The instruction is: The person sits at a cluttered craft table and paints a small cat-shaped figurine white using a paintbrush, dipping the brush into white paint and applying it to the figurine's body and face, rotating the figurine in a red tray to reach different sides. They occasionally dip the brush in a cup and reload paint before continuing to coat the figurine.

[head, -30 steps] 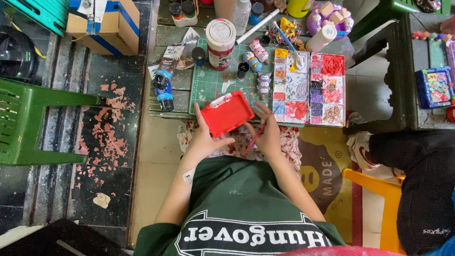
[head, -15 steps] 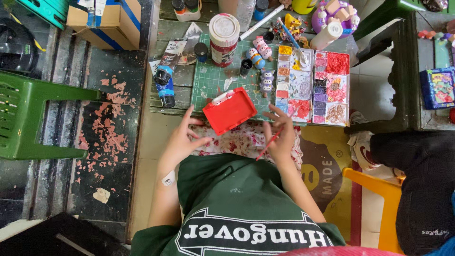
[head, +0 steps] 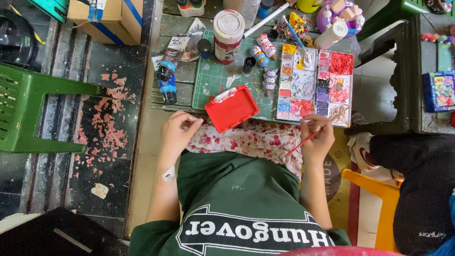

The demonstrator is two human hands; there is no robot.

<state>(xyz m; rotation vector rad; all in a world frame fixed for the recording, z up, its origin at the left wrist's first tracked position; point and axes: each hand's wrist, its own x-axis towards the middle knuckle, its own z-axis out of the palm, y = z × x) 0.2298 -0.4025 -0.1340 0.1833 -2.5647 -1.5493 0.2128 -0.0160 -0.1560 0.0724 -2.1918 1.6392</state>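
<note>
Pinching a red paintbrush [head: 303, 142], the right hand [head: 317, 140] hovers right of the red tray [head: 232, 108].

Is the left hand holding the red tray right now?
No: the left hand rests on the floral cloth beside the red tray, not gripping it.

Your 2 forearms reached forward from your body, well apart, elbows bent and tucked near your sides. Your left hand [head: 176, 132] lay curled, fingers folded inward with the thumb meeting the fingertips, back of the hand up. Your right hand [head: 316, 138] was closed in a pinch, knuckles up, wrist slightly bent. A small patch sat on your left forearm.
</note>
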